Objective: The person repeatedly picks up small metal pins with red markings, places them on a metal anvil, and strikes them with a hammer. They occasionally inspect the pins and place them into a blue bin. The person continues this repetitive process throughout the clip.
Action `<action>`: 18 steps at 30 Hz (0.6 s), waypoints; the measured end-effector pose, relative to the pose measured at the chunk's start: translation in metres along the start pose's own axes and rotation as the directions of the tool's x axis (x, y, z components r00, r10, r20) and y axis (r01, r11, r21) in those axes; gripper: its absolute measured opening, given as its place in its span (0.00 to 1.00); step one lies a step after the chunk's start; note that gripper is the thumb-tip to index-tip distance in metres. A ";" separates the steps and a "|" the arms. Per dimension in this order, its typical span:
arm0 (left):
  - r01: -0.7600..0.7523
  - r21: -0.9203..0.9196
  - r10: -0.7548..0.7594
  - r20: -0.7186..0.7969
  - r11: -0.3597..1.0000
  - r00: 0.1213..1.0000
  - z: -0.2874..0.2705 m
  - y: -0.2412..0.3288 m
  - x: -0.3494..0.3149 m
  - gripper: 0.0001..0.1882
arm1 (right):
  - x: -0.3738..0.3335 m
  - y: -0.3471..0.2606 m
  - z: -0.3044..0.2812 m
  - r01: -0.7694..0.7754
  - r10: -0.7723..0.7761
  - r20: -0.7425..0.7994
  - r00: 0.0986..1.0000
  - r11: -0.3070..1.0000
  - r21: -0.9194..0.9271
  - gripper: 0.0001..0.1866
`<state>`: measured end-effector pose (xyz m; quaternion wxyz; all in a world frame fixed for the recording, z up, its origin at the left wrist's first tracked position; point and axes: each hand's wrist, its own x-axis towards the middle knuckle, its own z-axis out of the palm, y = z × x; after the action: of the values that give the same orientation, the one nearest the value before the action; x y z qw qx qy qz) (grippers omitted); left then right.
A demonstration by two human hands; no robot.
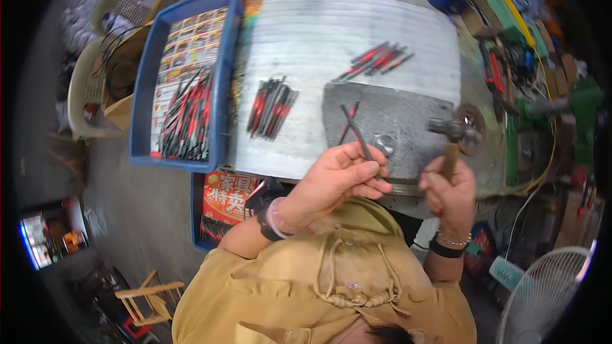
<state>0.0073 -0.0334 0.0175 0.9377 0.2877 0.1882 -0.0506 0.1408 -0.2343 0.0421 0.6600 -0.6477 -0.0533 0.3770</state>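
My left hand [344,175] pinches a thin black rod [359,134] between thumb and fingers, its far end slanting up over a dark grey slab [414,111]. Crossing behind that rod is another black-and-red one [354,113]; whether the two touch I cannot tell. A small shiny round metal piece [384,144] sits on the slab by my left fingertips. In my right hand [451,188] is a hammer [449,129], gripped by its wooden handle, with the metal head raised over the slab's right side and slightly blurred.
Black-and-red rods lie in one bunch [273,108] on the white foam sheet [306,38] and another [379,60] behind the slab. More fill a blue bin [220,89] at left. Pliers [494,73], a green machine [583,105] and a fan [545,293] stand right.
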 end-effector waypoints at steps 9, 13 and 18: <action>-0.055 -0.156 0.075 0.127 0.986 0.989 -0.010 -0.006 -0.003 0.08 | -0.009 0.013 0.045 0.179 -0.190 0.282 0.940 0.982 0.065 0.09; -0.063 -0.147 0.079 0.109 0.987 0.991 -0.012 -0.010 -0.001 0.07 | -0.010 0.016 0.047 0.187 -0.185 0.278 0.943 0.982 0.018 0.07; -0.065 -0.081 0.068 0.040 0.995 0.997 -0.007 -0.014 0.003 0.13 | -0.010 0.017 0.047 0.223 -0.210 0.252 0.945 0.974 -0.025 0.08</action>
<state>0.0045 -0.0406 0.0039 0.9533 0.2553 0.1604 -0.0179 0.0997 -0.2040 0.0383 0.6681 -0.6031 -0.2160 0.3785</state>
